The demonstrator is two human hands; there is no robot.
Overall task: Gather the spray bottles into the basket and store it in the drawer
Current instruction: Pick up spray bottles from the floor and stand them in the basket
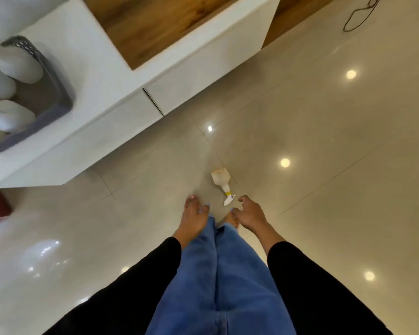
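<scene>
With curled, empty fingers the right hand (248, 212) hovers just beside the trigger of the spray bottle (221, 183) lying on the floor, well apart from the basket (58, 102); left hand (195, 215) relaxed; grip its neck firmly.

Glossy tiled floor (324, 141) under one toppled spray bottle (220, 181).

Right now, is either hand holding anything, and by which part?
Nothing is held. The right hand reaches, fingers curled, toward the spray bottle lying on the floor; the left hand is empty.
</scene>
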